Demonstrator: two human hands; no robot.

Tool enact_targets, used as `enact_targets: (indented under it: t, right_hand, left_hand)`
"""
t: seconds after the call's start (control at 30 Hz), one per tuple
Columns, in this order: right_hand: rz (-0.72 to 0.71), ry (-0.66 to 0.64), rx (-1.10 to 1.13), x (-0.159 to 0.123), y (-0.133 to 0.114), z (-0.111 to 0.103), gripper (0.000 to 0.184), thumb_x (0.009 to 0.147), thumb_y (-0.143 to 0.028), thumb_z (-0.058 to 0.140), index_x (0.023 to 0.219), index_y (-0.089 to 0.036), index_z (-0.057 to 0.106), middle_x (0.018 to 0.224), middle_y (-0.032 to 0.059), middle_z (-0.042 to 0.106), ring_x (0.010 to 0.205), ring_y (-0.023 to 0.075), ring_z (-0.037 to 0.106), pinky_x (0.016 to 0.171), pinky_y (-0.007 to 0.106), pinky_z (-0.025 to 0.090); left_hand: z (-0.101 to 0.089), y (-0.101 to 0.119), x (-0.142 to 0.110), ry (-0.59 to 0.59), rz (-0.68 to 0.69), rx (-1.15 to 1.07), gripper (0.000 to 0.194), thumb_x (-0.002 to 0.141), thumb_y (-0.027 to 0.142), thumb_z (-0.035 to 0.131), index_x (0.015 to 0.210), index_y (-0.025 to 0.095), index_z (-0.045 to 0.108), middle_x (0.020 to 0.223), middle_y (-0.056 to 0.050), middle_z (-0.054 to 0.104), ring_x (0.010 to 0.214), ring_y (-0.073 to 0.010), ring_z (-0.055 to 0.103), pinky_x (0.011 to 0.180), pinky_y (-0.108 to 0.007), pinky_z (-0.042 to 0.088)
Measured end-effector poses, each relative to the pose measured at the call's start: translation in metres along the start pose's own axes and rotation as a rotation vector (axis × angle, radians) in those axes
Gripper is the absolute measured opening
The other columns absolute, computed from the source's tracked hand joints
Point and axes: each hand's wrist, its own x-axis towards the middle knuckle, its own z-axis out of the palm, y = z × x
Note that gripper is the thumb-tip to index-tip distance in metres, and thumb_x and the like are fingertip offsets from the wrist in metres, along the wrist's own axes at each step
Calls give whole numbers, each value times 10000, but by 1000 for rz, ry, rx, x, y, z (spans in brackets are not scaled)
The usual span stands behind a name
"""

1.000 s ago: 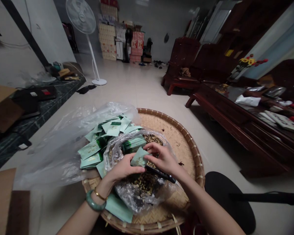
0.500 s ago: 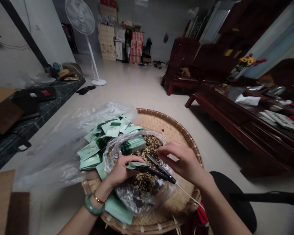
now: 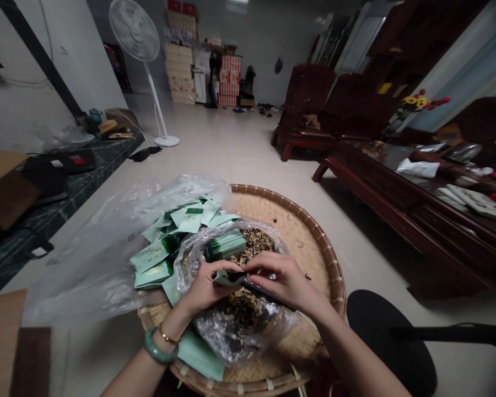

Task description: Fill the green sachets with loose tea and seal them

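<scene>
My left hand [image 3: 206, 286] grips a small green sachet [image 3: 226, 279] between thumb and fingers, above the plastic bag. At the sachet's right edge, the thumb and fingertips of my right hand [image 3: 287, 280] are pinched together. Under that hand lies a black flat-iron-like tool [image 3: 268, 294], mostly covered by it. The clear plastic bag [image 3: 215, 331] holds loose dark and golden flakes [image 3: 243, 311]. A stack of green sachets [image 3: 227, 243] rests on the flakes. More green sachets [image 3: 190, 218] are heaped to the left.
A round woven bamboo tray [image 3: 324, 237] carries the bag. A large clear plastic sheet [image 3: 95, 259] spreads left. A black round stand base [image 3: 386, 336] is at right. Further off are a white fan [image 3: 134, 33], a dark wooden table [image 3: 380, 198] and stacked boxes [image 3: 179, 71].
My right hand has moved left and down to the sachet, closing its fingers at the edge. It now covers most of the black tool, whose two arms showed spread apart before.
</scene>
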Motion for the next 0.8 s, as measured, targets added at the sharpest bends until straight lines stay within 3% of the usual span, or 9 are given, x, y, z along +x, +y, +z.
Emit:
enact_targets:
  t: [0.13,0.23,0.3,0.43,0.53,0.7,0.8]
  right_hand:
    - [125,132,3,2,7,-9,75,833,-204,621,861,-209,690,844,30,699,781,160,653,694,306,531]
    - [100,182,-119,1,4,-14,144,832,-194,604,949,-219,685,992,66,695,921,204,643,806,386,523]
    - [-10,177,-182,-1,-1,-12,195,838,-185,597,1016,-224,667,1038,79,677,963,216,620,836,411,510]
    - [-215,126,-245,-1,-6,0,221,874,-111,528,1026,-211,653,916,72,667,839,186,590,698,342,513]
    - [-148,103,-245,2,-1,2,272,882,-68,465,1030,-197,653,943,86,660,869,187,591,725,346,520]
    - [-25,51,-219,5,-2,-4,411,823,-36,475,1172,-221,590,1182,98,599,1105,212,549,944,425,470]
    - [-68,61,-236,7,-7,-2,333,853,-138,546,1172,-225,584,1119,82,623,1036,214,556,883,405,484]
  left_hand:
    - [-2,0,0,21,-77,1,282,672,282,753,899,130,683,898,-87,739,815,-204,675,786,-321,527]
    - [-2,0,0,43,-97,-10,332,663,316,759,908,112,666,898,-106,731,829,-219,670,794,-336,523]
    - [0,1,0,54,-98,-14,338,660,323,758,905,110,664,894,-102,727,820,-218,664,786,-334,521]
    - [2,5,1,41,-116,-29,319,671,324,741,898,113,668,876,-78,717,792,-206,647,769,-325,514]
    - [2,7,1,59,-189,-30,356,641,332,750,909,114,664,862,-69,710,773,-205,632,756,-327,511]
    - [1,8,1,61,-290,-36,419,594,350,759,919,113,643,864,-67,696,769,-208,608,739,-330,500]
    - [2,12,2,51,-281,-5,413,592,330,748,933,127,636,862,-43,680,772,-197,586,727,-305,482]
